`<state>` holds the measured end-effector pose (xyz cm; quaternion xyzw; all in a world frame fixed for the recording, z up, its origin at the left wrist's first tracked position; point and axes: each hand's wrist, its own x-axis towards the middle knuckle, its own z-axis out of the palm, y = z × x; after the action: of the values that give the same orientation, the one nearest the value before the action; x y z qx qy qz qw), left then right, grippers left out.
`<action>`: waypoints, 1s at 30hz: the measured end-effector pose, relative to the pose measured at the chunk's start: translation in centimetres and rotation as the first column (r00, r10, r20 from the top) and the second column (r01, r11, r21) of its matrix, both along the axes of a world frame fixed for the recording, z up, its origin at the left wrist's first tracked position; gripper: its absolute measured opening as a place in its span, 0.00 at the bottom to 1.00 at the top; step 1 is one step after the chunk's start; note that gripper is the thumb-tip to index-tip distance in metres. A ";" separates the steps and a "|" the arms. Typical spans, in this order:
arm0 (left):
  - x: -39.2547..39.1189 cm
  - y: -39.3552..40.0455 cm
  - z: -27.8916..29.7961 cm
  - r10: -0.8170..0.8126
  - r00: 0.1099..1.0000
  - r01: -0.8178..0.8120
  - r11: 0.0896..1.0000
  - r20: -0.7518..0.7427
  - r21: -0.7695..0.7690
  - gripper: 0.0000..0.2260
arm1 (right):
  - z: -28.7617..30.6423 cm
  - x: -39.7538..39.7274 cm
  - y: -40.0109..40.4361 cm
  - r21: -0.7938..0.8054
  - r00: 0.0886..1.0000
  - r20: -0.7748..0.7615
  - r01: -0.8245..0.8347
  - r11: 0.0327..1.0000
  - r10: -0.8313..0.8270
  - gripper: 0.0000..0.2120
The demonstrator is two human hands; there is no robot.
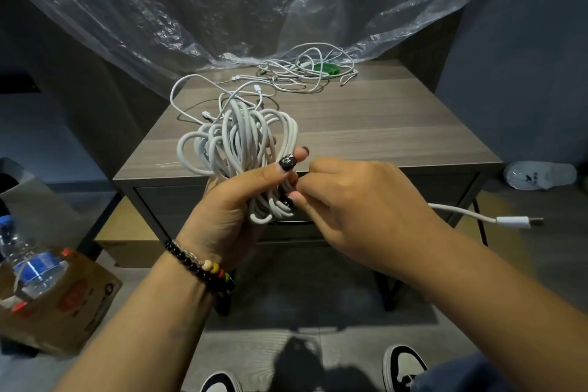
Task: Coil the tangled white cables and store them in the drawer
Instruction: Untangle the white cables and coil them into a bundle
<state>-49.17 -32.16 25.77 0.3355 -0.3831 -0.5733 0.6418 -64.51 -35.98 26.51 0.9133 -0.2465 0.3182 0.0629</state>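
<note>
Head view: left hand [229, 201] fingers [291, 162] curled round white cable bundle [241, 143] above surface [366, 131]; right hand [353, 201] pinching its strand.

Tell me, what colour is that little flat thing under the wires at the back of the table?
Green. The small flat green object shows in the head view, partly under thin white cables.

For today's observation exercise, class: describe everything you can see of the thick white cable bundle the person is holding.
The thick white cable bundle is many uneven loops of round, matte, rubbery-looking cord, fanned out above and gathered tight below. The left hand grips its waist, held upright in the air in front of the wooden table. The right hand pinches the cord at the bundle's lower right. A free tail runs right to a white USB plug.
</note>
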 end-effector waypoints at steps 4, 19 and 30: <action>0.0 -0.5 -0.1 0.053 0.992 -0.055 0.998 -0.112 -0.014 0.16 | -0.3 0.1 -0.2 0.055 0.999 0.037 0.005 0.998 -0.007 0.18; 2.0 -1.9 -0.4 0.256 0.966 -0.257 0.963 -0.021 -0.077 0.25 | -0.3 0.4 -0.6 0.267 0.965 0.252 -0.143 0.953 0.074 0.09; 0.8 -1.5 -0.3 0.310 0.950 -0.311 0.950 -0.031 -0.010 0.10 | -0.6 0.8 0.3 0.238 0.970 0.201 -0.181 0.954 0.134 0.12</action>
<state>-48.38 -33.70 25.44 0.3784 -0.3203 -0.4672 0.7320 -63.71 -35.73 25.89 0.8975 -0.2163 0.3701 -0.1034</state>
